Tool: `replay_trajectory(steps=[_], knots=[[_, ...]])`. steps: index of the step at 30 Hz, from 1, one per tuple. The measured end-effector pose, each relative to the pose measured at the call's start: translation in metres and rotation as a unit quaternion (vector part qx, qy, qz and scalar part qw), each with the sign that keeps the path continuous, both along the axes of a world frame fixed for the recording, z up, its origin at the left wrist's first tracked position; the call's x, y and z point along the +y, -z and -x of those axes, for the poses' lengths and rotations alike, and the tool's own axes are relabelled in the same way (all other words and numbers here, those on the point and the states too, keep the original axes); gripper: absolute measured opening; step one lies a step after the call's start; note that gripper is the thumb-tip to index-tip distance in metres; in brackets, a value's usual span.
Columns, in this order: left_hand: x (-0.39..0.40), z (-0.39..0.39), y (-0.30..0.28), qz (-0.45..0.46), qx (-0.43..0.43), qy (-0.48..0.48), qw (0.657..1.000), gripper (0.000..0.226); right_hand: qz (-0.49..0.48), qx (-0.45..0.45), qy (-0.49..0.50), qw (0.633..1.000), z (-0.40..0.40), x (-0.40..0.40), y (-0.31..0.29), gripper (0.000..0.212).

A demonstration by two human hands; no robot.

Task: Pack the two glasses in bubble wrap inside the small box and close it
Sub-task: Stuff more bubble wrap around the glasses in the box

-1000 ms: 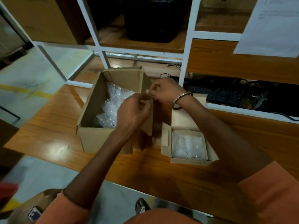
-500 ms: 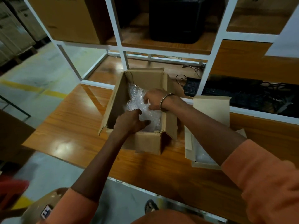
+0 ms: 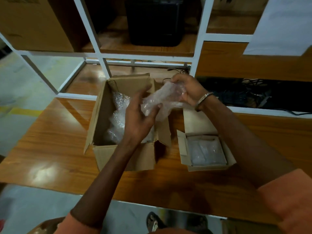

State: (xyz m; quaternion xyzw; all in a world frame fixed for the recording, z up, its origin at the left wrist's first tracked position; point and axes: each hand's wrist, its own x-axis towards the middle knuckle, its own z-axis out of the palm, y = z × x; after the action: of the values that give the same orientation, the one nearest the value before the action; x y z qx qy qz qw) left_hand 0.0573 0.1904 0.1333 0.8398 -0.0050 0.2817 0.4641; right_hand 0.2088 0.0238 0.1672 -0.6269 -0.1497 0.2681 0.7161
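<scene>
A bubble-wrapped bundle [image 3: 163,100] hangs in the air above the right edge of the large open carton [image 3: 125,156]. My left hand [image 3: 137,115] grips its lower left end and my right hand [image 3: 188,91] grips its upper right end. I cannot see through the wrap to tell what is inside. More bubble wrap [image 3: 119,115] lies in the carton. To the right on the table stands the small open box [image 3: 184,149], flaps up, with a pale wrapped item [image 3: 206,152] lying in it.
The wooden table [image 3: 50,149] runs under a white-framed shelf [image 3: 99,53]. A big carton [image 3: 33,22] and a black bin [image 3: 155,22] sit on the shelf. Cables [image 3: 253,93] lie behind the small box. A paper sheet [image 3: 280,26] hangs at top right.
Both hands were down inside the large carton half a second ago; now they have come up and to the right, holding a bubble-wrapped bundle between them.
</scene>
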Motion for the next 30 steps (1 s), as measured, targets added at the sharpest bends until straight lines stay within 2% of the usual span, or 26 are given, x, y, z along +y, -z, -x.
replay_trajectory(steps=[2, 5, 8, 9, 11, 14, 17, 19, 21, 23, 25, 26, 28, 30], knots=[[-0.026, -0.008, -0.011, 0.082, -0.014, -0.001, 0.997, 0.022, 0.005, 0.035, 0.040, 0.999, 0.002, -0.026, 0.009, 0.024], [-0.060, -0.019, -0.021, 0.147, 0.017, 0.027, 0.989, 0.021, 0.070, 0.043, 0.102, 0.991, 0.010, -0.061, 0.020, 0.017], [-0.094, -0.026, -0.025, 0.235, 0.110, 0.078, 0.963, 0.022, 0.075, 0.058, 0.163, 0.982, 0.010, -0.097, 0.031, 0.028], [-0.104, -0.029, -0.025, 0.289, 0.161, 0.090, 0.939, 0.021, 0.081, 0.066, 0.186, 0.977, 0.010, -0.109, 0.033, 0.034], [-0.121, -0.036, -0.019, 0.401, 0.262, 0.118, 0.870, 0.022, 0.105, 0.083, 0.220, 0.966, 0.010, -0.132, 0.036, 0.033], [-0.138, -0.042, 0.004, 0.439, 0.359, 0.195, 0.800, 0.035, 0.131, 0.121, 0.276, 0.944, 0.010, -0.163, 0.044, 0.028], [-0.154, -0.036, 0.032, 0.382, 0.412, 0.214, 0.799, 0.035, 0.149, 0.147, 0.321, 0.924, 0.010, -0.190, 0.056, 0.031], [-0.162, -0.031, 0.047, 0.399, 0.439, 0.188, 0.783, 0.042, 0.142, 0.157, 0.328, 0.921, 0.013, -0.200, 0.063, 0.024], [-0.166, -0.026, 0.057, 0.407, 0.473, 0.176, 0.761, 0.056, 0.103, 0.155, 0.333, 0.924, 0.014, -0.205, 0.070, 0.018], [-0.167, -0.023, 0.065, 0.402, 0.483, 0.177, 0.757, 0.059, 0.037, 0.179, 0.323, 0.929, 0.015, -0.206, 0.075, 0.021], [-0.166, -0.020, 0.068, 0.426, 0.460, 0.165, 0.761, 0.050, 0.009, 0.220, 0.263, 0.939, 0.017, -0.202, 0.076, 0.034], [-0.166, -0.020, 0.067, 0.453, 0.438, 0.154, 0.761, 0.045, 0.025, 0.234, 0.236, 0.943, 0.017, -0.199, 0.076, 0.043], [-0.165, -0.019, 0.058, 0.500, 0.386, 0.128, 0.764, 0.037, 0.108, 0.237, 0.167, 0.951, 0.019, -0.195, 0.074, 0.065], [-0.162, -0.023, 0.054, 0.509, 0.353, 0.091, 0.780, 0.033, 0.163, 0.255, 0.110, 0.947, 0.022, -0.192, 0.075, 0.086]])
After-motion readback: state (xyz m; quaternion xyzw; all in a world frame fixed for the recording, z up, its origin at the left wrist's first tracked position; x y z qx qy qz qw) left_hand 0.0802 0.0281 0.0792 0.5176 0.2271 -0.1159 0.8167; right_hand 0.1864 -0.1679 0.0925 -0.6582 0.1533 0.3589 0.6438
